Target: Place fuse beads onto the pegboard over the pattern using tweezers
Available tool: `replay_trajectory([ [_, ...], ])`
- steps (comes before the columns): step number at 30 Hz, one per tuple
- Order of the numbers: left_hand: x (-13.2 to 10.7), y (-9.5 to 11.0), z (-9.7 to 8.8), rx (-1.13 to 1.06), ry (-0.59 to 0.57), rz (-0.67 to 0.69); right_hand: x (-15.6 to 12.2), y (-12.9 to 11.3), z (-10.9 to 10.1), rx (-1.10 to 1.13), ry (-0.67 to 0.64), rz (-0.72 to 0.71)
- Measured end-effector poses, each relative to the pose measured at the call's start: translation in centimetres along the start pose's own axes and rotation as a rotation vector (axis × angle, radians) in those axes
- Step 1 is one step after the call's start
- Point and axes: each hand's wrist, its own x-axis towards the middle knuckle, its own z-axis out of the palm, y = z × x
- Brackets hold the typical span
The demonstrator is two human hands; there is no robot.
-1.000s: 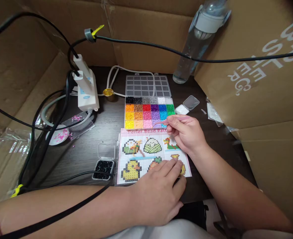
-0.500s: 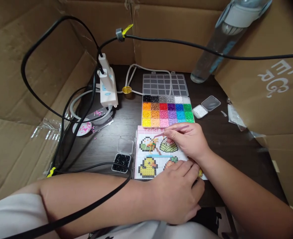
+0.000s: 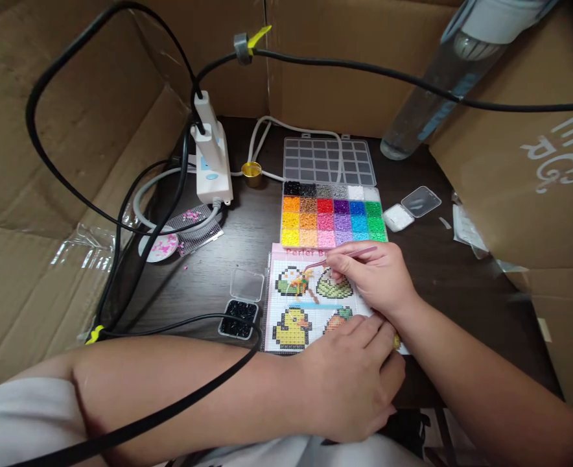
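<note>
Pinched in my right hand (image 3: 374,275) is a pair of pinkish tweezers (image 3: 315,265), its bent tip over the bead work (image 3: 302,284) on the upper left picture. Below it is a pattern sheet (image 3: 277,311) headed "Perler", with a yellow duck (image 3: 292,328) and a carrot-like figure (image 3: 338,319). Across the sheet's lower right lies my left hand (image 3: 357,376), fingers outstretched and loosely bent, against my right wrist. Its palm side is hidden. A light blue strip (image 3: 315,305) crosses the sheet's middle. Whether the tweezers grip a bead is too small to tell.
Behind the sheet stands a bead box (image 3: 335,214) with its clear lid (image 3: 328,161) folded back. Small cases of black beads (image 3: 238,318) and white beads (image 3: 398,217) flank it. A power strip (image 3: 213,168), looping black cable (image 3: 96,39) and clear bottle (image 3: 425,100) stand around.
My view has shifted slightly, so most things sit a little differently in the picture. The tweezers' tip stays over the upper left picture, and my left hand still rests on the sheet.
</note>
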Motion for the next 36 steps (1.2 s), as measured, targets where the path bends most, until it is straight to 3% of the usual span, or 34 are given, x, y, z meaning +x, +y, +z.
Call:
replay_trajectory([
  [23,-0.1,0.0,-0.1,0.021,0.007,0.012,-0.3,-0.5,0.5,-0.056,0.015,-0.003],
  [31,0.0,0.0,-0.2,0.016,-0.016,0.002,0.1,0.1,-0.7,0.028,0.015,-0.015],
  [36,0.0,-0.1,-0.2,0.001,-0.012,0.011,0.6,0.6,-2.0,0.162,0.084,-0.02],
])
